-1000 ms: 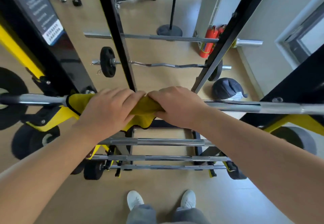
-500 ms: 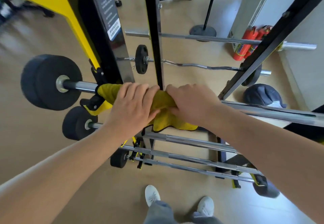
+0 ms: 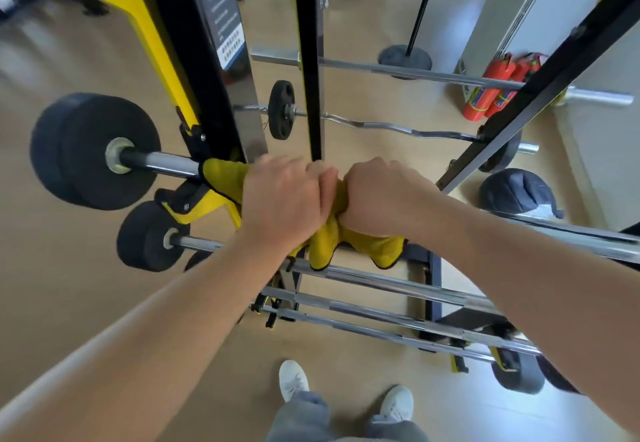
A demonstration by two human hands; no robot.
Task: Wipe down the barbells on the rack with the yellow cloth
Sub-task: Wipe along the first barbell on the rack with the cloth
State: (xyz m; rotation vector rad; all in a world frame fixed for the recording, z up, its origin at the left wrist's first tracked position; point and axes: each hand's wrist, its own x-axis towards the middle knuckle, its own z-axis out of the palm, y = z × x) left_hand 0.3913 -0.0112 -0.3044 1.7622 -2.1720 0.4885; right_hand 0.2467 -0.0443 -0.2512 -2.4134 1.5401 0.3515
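Observation:
A yellow cloth (image 3: pixel 325 244) is wrapped over the top steel barbell (image 3: pixel 162 164) of the rack, close to its left end and the black weight plates (image 3: pixel 86 150). My left hand (image 3: pixel 280 199) and my right hand (image 3: pixel 381 195) grip the cloth and the bar side by side, knuckles touching. Loose folds of the cloth hang below the hands. The bar runs on to the right behind my right forearm. Several more bare barbells (image 3: pixel 398 289) lie on lower rungs beneath the hands.
Black and yellow rack uprights (image 3: pixel 308 60) stand just behind the hands. Farther back rest a straight bar (image 3: pixel 398 69) and a curl bar (image 3: pixel 391 128). Red fire extinguishers (image 3: pixel 491 88), a fan stand (image 3: pixel 405 57) and a dark ball (image 3: pixel 516 192) are on the floor. My shoes (image 3: pixel 294 379) stand below.
Both hands have slid the cloth left along the top bar, toward the weight plates, and have closed up until the knuckles meet. My view has swung left.

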